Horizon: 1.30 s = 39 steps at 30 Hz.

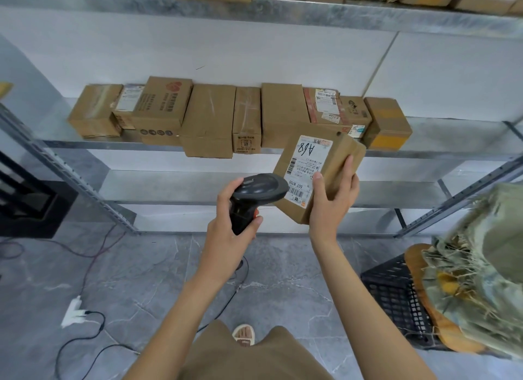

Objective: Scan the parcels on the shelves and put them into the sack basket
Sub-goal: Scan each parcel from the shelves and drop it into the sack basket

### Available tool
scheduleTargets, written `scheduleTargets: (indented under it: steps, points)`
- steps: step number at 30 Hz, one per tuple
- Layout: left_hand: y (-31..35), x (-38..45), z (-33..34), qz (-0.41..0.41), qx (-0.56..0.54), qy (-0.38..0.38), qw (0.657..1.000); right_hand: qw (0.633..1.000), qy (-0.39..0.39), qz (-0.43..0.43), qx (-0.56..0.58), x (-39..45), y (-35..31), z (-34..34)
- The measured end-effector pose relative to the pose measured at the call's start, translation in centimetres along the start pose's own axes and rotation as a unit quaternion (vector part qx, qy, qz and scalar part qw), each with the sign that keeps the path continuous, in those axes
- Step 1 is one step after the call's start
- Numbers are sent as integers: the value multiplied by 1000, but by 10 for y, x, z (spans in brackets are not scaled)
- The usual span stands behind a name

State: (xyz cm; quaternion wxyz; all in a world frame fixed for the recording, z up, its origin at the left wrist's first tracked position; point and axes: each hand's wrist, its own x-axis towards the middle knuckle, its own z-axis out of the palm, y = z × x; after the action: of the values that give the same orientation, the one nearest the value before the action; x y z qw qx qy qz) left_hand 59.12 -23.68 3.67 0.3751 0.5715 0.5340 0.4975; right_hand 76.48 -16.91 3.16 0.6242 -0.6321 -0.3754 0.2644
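- Inspecting the containers first, we find a black perforated crate (396,292) on the floor at lower right, with a frayed greenish sack (478,269) draped over it; an orange-brown rim shows between the two. We cannot tell what, if anything, lies inside the sack.
- We note the middle shelf (441,137) carrying a row of brown cardboard boxes (209,119) set side by side against the white wall, several touching their neighbours. More boxes stand on the upper shelf (283,10) at the top edge of the view.
- We record the parcel (319,167) held in the air in front of the middle shelf, tilted, its white label facing up and marked "A68" by hand, with barcodes below.
- We observe the right hand (334,198) gripping the parcel at its lower right end: the thumb lies on the label's edge near the barcode, and the fingers wrap round the parcel's right side.
- We see the left hand (235,224) curled firmly round the handle of a dark handheld scanner (254,195). The scanner's head sits just beside the barcoded lower end of the label, partly overlapping the parcel in view.
- We also log a white power strip (74,309) and loose cables on the grey tiled floor at left.
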Motion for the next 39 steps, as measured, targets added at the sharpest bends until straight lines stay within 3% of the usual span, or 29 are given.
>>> scheduleTargets:
  steps: [10,39]
  points:
    - [-6,-22,11,-37,-3,9,999,1000,26,-4,1,0,1,-3]
    - [-7,-25,11,-18,-8,9,1000,1000,-6,-7,-21,-2,6,-1]
